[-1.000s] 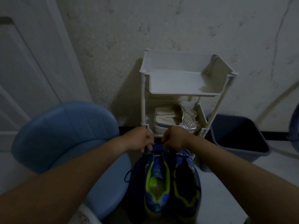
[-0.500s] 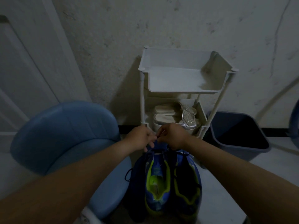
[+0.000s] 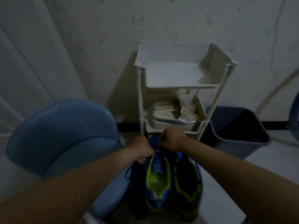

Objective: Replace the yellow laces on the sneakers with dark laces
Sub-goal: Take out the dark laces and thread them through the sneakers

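Nearest to us, at 6 o'clock, two blue sneakers with yellow-green trim lie side by side, heels towards us and toes pointing to 12. The left sneaker [image 3: 157,188] shows a bright yellow-green lining and an open throat. The right sneaker [image 3: 188,189] lies against it on its 3 o'clock side and is darker inside. A dark shape that we cannot make out lies against the left sneaker at its 9 o'clock side. A loop of dark cord [image 3: 128,172] hangs there over the seat edge of a padded blue chair [image 3: 64,135], which fills the view from 7 to 10 o'clock.

Our two bare forearms come in from 8 and 4 o'clock and meet over the toe ends of the shoes. The left hand [image 3: 143,151] has its fingers curled, the tips pinched together at the far end of the left sneaker's throat. The right hand [image 3: 174,140], just beyond it towards 1 o'clock, is curled as well, knuckles up. A thin pale strand [image 3: 158,150] runs between them and both hands appear to pinch it. It is too dim for us to tell whether it is a lace.

Past the hands at 12 o'clock, a white rack [image 3: 182,86] of shelves stands against a rough wall [image 3: 113,38]. Its lower shelf carries a pair of silver sandals [image 3: 174,120]. A dark bin [image 3: 239,149] sits on the floor at 2 o'clock, and a pale door [image 3: 24,62] is at 10 o'clock.
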A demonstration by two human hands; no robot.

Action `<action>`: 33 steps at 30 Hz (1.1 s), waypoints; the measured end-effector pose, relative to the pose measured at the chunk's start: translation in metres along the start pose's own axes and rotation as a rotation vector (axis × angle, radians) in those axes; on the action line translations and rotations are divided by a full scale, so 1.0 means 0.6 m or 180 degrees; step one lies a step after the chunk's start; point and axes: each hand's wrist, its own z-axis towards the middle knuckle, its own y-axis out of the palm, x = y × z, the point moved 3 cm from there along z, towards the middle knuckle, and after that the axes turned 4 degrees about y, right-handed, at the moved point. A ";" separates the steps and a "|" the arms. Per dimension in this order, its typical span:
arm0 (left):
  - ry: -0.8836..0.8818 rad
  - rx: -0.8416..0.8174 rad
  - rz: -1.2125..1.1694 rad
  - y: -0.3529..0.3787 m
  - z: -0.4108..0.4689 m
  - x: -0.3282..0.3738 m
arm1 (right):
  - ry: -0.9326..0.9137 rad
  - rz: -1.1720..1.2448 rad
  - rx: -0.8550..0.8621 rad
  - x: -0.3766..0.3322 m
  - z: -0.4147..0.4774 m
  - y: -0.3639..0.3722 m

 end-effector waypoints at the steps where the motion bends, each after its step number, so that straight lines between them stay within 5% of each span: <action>1: -0.0054 -0.0001 -0.0139 0.002 0.001 0.000 | 0.0000 -0.0023 -0.0027 -0.001 -0.002 0.004; 33: 0.0072 -0.0026 -0.0786 -0.004 0.002 -0.027 | 0.0072 -0.0006 -0.0188 -0.023 -0.014 0.045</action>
